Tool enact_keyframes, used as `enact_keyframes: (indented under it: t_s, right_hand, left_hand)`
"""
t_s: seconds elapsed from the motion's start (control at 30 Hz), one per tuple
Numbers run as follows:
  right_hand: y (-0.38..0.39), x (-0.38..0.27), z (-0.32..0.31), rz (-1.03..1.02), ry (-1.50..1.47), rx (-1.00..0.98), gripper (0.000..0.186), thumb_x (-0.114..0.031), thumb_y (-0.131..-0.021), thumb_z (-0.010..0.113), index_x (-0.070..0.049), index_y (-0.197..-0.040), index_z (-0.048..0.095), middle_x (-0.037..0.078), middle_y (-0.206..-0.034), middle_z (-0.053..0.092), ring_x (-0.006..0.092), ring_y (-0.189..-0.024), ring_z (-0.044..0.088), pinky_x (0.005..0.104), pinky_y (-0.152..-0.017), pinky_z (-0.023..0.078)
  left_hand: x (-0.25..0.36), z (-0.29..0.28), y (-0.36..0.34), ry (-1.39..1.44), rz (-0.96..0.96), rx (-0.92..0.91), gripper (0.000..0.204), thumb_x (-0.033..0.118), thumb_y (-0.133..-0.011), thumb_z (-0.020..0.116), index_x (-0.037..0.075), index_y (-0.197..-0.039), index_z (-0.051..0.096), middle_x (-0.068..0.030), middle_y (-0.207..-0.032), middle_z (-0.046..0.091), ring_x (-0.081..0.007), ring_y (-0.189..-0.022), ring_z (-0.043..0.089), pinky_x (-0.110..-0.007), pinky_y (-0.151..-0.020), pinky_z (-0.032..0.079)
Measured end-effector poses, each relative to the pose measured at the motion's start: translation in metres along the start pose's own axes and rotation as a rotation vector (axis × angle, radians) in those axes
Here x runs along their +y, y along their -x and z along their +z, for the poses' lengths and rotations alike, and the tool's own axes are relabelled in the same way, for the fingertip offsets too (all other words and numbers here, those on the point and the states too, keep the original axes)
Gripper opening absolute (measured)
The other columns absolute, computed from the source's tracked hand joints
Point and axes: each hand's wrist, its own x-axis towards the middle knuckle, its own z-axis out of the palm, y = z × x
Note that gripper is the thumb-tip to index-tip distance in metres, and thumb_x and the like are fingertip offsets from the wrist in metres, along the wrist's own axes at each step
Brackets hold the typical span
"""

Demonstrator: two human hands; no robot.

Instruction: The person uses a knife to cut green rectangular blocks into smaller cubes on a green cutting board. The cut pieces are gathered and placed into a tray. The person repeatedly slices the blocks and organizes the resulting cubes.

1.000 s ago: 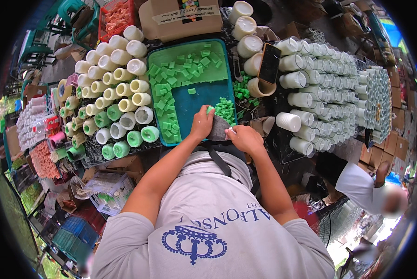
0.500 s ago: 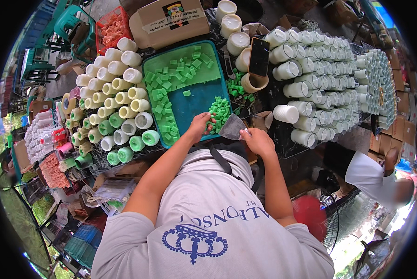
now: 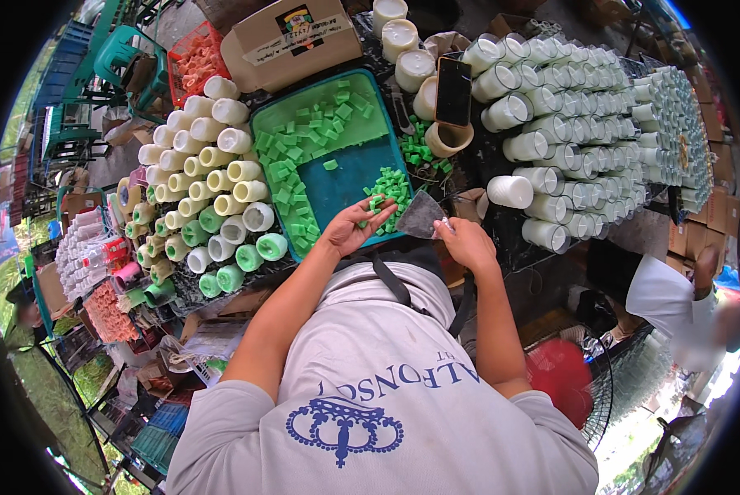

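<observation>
My right hand [image 3: 467, 242] is closed around the handle of a scraper [image 3: 422, 216] with a wide grey blade. The blade is held over the near right corner of a teal tray [image 3: 258, 132]. Just left of it, my left hand [image 3: 356, 225] is palm up with its fingers stretched apart. Its fingertips are at a heap of small green wax cubes [image 3: 394, 186], and a few bits show beside the fingers. Larger green wax pieces [image 3: 287, 186] lie along the tray's left side and far end, beside a smooth green slab [image 3: 366, 130].
Rows of pale and green candles [image 3: 217, 181] stand left of the tray. White candles in glasses [image 3: 543, 148] fill the right side. A phone [image 3: 453, 91] leans on a cup-like wax piece [image 3: 448, 139]. A cardboard box [image 3: 291, 45] is behind the tray. Another person [image 3: 663, 293] is at right.
My left hand's fingers have gone from curled to stretched out at the heap. The scraper and right hand have moved slightly right. The whole view has shifted a little.
</observation>
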Motion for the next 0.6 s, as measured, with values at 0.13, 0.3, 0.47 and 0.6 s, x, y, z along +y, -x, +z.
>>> enact_keyframes:
  t_s: [0.13,0.3,0.47,0.6]
  right_hand:
    - [0.0,0.004,-0.003,-0.005,-0.006,0.008,0.053,-0.057,-0.105,0.052,-0.01,-0.111,0.077,0.019,-0.112,0.077,0.0418,-0.109,0.072,0.0525,-0.094,0.055]
    - [-0.001,0.006,-0.005,-0.033,-0.02,0.006,0.052,-0.057,-0.105,0.052,-0.012,-0.111,0.077,0.019,-0.109,0.078,0.0418,-0.107,0.072,0.0526,-0.092,0.055]
    - [-0.004,0.002,-0.001,-0.02,0.009,0.041,0.053,-0.058,-0.105,0.052,-0.012,-0.108,0.077,0.019,-0.108,0.078,0.0423,-0.108,0.072,0.0526,-0.091,0.055]
    - [-0.004,0.0,0.001,-0.009,0.004,0.039,0.053,-0.059,-0.104,0.053,-0.011,-0.109,0.077,0.02,-0.108,0.078,0.043,-0.108,0.072,0.0529,-0.091,0.055]
  left_hand:
    - [0.007,0.008,0.005,-0.072,-0.031,-0.027,0.05,0.009,-0.111,0.055,-0.01,-0.154,0.039,-0.0284,-0.16,0.047,-0.0325,-0.147,0.053,-0.04,-0.12,0.054]
    - [0.005,-0.008,-0.004,-0.359,-0.074,0.245,0.045,0.033,-0.117,0.046,0.002,-0.15,0.05,-0.0157,-0.15,0.061,-0.0206,-0.109,0.069,-0.029,-0.086,0.059]
    - [0.001,-0.006,-0.012,-0.443,-0.111,0.387,0.05,0.044,-0.118,0.042,0.008,-0.15,0.053,-0.0106,-0.154,0.058,-0.0199,-0.104,0.064,-0.035,-0.086,0.054]
    - [-0.007,0.015,-0.013,-0.456,-0.07,0.38,0.057,0.045,-0.115,0.047,0.007,-0.158,0.047,-0.0141,-0.165,0.04,-0.0331,-0.14,0.049,-0.052,-0.111,0.049]
